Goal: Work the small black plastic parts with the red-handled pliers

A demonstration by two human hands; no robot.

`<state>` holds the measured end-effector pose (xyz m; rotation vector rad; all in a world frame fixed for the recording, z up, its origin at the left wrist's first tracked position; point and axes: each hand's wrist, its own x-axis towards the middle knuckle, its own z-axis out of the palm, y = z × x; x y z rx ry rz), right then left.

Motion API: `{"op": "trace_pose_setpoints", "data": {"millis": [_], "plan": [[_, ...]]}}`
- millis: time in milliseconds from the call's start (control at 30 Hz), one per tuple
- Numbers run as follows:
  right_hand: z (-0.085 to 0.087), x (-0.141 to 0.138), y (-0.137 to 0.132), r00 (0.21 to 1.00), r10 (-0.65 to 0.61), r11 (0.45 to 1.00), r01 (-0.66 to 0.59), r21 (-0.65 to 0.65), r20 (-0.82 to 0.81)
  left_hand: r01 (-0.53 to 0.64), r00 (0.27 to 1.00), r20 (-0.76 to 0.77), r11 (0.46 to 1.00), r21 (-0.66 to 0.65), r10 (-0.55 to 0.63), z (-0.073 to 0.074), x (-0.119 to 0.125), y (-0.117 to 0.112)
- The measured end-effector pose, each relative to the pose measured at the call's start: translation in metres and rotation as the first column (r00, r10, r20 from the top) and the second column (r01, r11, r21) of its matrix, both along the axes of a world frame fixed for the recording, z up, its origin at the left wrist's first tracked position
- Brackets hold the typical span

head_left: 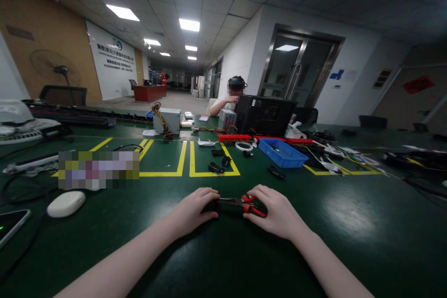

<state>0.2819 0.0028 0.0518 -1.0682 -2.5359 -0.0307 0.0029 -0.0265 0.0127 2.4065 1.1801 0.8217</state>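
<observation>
Both my hands rest on the green table (349, 223) near its front edge. My left hand (197, 207) is curled around a small black part (213, 206) lying on the table. My right hand (275, 212) is closed on red-and-black handled pliers (246, 204), whose jaws point left toward the black part. Pliers and part meet between the two hands; whether the jaws grip the part I cannot tell.
A blue bin (282, 152), red trays (234, 138) and several small black parts (216, 167) lie beyond, inside yellow floor-tape boxes. A black computer case (264, 115) and a seated person (228, 98) are at the far side. A white mouse (66, 203) and a phone (10, 226) lie left.
</observation>
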Motion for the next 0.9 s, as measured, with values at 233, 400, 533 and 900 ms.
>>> {"op": "trace_pose_setpoints", "data": {"millis": [233,400,533,900], "plan": [[0.0005,0.0008,0.0001,1.000,-0.008,1.000,0.008,-0.005,-0.012,-0.013,0.999,0.029,0.999,-0.031,0.013,0.0046,0.0005,-0.0024],[-0.0011,-0.0021,0.0006,1.000,-0.012,1.000,0.012,-0.023,-0.007,0.015,0.999,0.030,1.000,-0.017,-0.015,0.0040,-0.0004,-0.0012],[-0.0020,-0.0049,-0.0005,1.000,-0.014,0.999,0.014,-0.038,0.008,0.025,1.000,0.013,1.000,-0.011,-0.025,0.0033,-0.0011,-0.0004],[-0.0037,-0.0059,-0.0015,0.999,0.016,1.000,-0.017,0.020,0.044,-0.007,1.000,0.006,1.000,-0.015,0.007,0.0042,0.0012,-0.0012]]}}
